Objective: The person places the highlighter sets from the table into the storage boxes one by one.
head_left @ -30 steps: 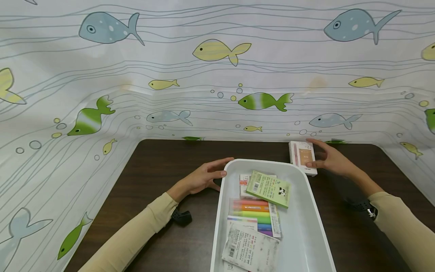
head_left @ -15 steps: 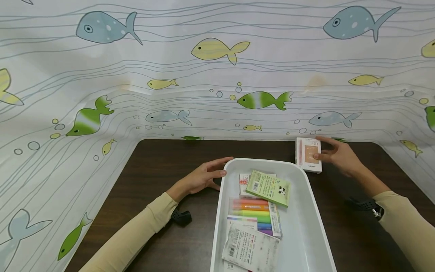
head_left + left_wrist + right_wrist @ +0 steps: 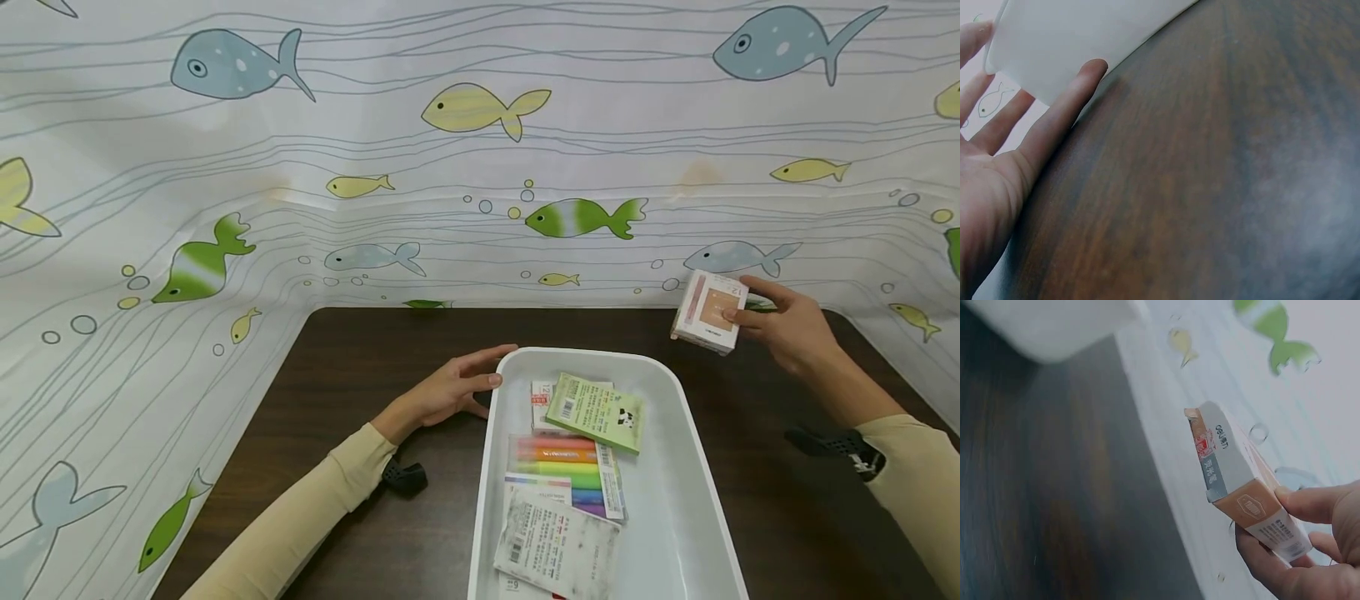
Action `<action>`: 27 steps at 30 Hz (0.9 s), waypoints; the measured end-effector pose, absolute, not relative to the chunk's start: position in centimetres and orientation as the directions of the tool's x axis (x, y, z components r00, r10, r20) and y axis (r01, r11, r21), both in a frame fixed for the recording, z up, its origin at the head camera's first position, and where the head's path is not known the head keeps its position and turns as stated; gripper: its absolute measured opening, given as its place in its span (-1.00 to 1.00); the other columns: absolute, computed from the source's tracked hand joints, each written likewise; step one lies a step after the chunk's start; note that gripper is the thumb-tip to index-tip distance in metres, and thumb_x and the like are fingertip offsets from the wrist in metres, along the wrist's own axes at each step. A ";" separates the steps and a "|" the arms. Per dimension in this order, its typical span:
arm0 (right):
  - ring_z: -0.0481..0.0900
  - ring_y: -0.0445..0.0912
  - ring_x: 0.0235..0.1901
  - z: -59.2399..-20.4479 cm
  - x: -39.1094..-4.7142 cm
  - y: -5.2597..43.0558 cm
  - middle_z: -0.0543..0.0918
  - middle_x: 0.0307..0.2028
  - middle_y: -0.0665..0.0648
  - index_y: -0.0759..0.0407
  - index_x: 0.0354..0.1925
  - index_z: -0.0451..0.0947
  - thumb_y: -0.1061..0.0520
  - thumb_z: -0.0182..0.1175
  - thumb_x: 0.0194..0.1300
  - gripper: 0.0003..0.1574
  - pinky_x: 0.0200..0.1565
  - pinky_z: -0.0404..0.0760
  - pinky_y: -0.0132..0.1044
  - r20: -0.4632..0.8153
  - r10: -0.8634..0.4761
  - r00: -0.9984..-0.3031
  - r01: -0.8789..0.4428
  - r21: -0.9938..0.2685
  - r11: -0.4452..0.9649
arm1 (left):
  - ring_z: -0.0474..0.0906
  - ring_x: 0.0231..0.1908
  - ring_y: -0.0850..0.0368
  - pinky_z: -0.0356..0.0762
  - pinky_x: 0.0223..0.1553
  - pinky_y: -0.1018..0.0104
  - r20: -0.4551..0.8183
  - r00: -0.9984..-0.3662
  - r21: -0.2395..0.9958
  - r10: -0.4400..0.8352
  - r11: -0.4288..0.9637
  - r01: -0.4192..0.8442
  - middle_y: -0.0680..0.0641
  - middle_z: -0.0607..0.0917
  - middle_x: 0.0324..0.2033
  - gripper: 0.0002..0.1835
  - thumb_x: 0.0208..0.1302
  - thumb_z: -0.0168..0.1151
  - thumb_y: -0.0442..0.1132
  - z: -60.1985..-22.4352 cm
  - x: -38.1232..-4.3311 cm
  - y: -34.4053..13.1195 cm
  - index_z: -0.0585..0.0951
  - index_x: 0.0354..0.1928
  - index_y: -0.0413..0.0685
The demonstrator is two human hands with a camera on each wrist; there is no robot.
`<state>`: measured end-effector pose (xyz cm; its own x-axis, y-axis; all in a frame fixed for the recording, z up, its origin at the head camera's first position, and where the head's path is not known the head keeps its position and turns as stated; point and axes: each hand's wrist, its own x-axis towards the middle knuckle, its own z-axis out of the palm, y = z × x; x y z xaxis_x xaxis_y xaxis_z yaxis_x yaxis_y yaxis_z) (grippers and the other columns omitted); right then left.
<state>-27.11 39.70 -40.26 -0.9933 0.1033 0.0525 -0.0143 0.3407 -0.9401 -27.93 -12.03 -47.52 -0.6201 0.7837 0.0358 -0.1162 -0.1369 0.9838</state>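
Observation:
My right hand (image 3: 795, 327) pinches a small white and peach cardboard box (image 3: 708, 311) between thumb and fingers. The box is tilted and raised off the dark table, beyond the bin's far right corner. In the right wrist view, the printed end and a side of this box (image 3: 1254, 503) face the camera, with the thumb on one face and fingers beneath. My left hand (image 3: 448, 390) rests against the far left corner of a white plastic bin (image 3: 701, 467). In the left wrist view its extended thumb (image 3: 1063, 115) lies along the outer wall of the bin (image 3: 1079, 44).
Inside the bin lie a green packet (image 3: 596, 414), a pack of rainbow-coloured pens (image 3: 558, 471), a greyish printed packet (image 3: 555, 542) and white boxes partly under them. The dark wooden table (image 3: 382, 333) ends at a fish-patterned cloth wall (image 3: 480, 167).
My right hand has lifted the small cardboard box off the table and moved it right, tilting it. My left hand has stayed at the bin's corner.

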 end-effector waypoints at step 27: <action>0.66 0.03 0.00 -37.8 -24.1 30.6 0.44 0.23 0.30 0.25 0.58 0.02 0.31 0.31 0.39 -0.02 -0.02 0.67 -0.17 -0.014 -0.311 -0.950 -0.047 -0.981 0.188 | 0.43 0.26 -0.21 0.59 -0.02 -0.26 0.034 -0.619 0.985 0.785 -0.130 -0.110 -0.13 0.33 0.45 -0.35 0.53 0.19 -0.20 -47.5 -28.1 -12.0 0.25 0.58 0.18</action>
<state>-24.12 30.57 -37.77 -0.9503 -0.3111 -0.0142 -0.0470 0.1884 -0.9810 -28.09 -11.99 -47.55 -0.6191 0.7846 0.0340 -0.1103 -0.1297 0.9854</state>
